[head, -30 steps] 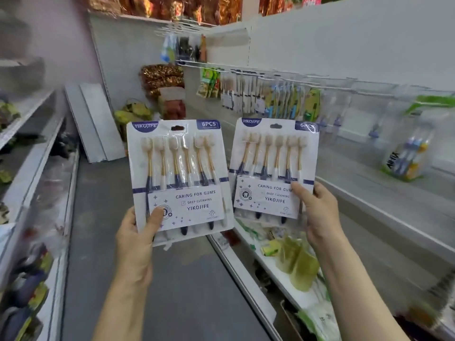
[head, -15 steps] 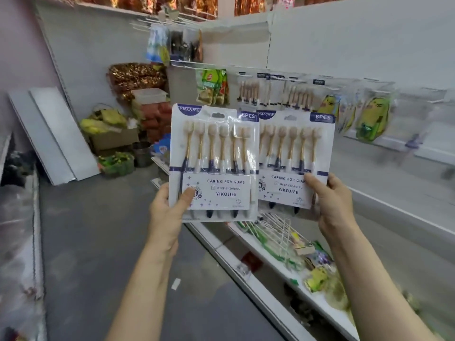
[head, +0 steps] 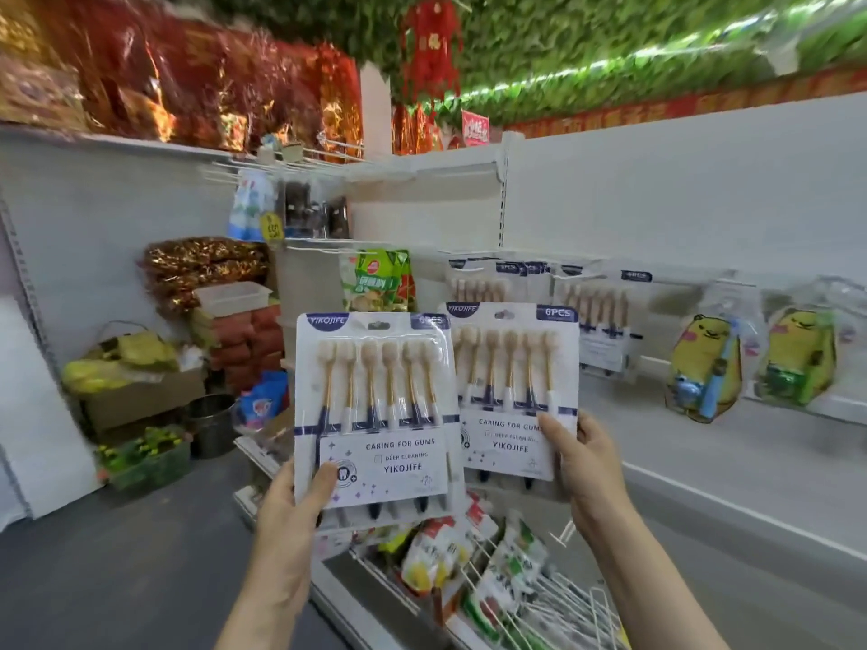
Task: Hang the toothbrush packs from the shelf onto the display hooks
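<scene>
My left hand (head: 286, 513) grips a white toothbrush pack (head: 375, 405) by its lower left corner, thumb on the front. My right hand (head: 584, 466) holds a second identical pack (head: 511, 391) by its lower right edge. The left pack overlaps the right one slightly. Both are upright at chest height in front of the white back panel. More of the same packs (head: 603, 321) hang on display hooks (head: 570, 276) just behind and above them.
Yellow cartoon pouches (head: 703, 368) hang to the right on the panel. A lower shelf (head: 657, 490) runs along the right, with snack packets and loose wire hooks (head: 506, 570) below. Boxes, a bucket (head: 213, 422) and bagged goods crowd the far corner on the floor.
The view has tilted up and turned towards the panel. Both packs have come closer to the hanging packs, and the left pack still overlaps the right one.
</scene>
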